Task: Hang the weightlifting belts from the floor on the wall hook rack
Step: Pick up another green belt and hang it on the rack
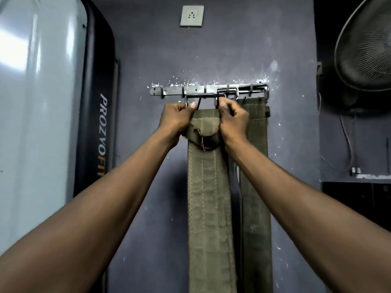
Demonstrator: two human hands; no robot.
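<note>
Frame centre: left hand [176, 117] and right hand [232, 118] both clenched on top end of olive webbing belt w/ dark metal buckle [208, 187], buckle at steel wall hook rack [208, 90].
Right of it: second olive belt [256, 166] already hung, edges nearly touching.
Risk: buckle misses hook on release, belt drops.
Clearance: spare hooks at rack's left end; grey machine housing [42, 102] far left, well apart.

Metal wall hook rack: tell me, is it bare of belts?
No: an olive canvas belt hangs from the metal wall hook rack.
</note>
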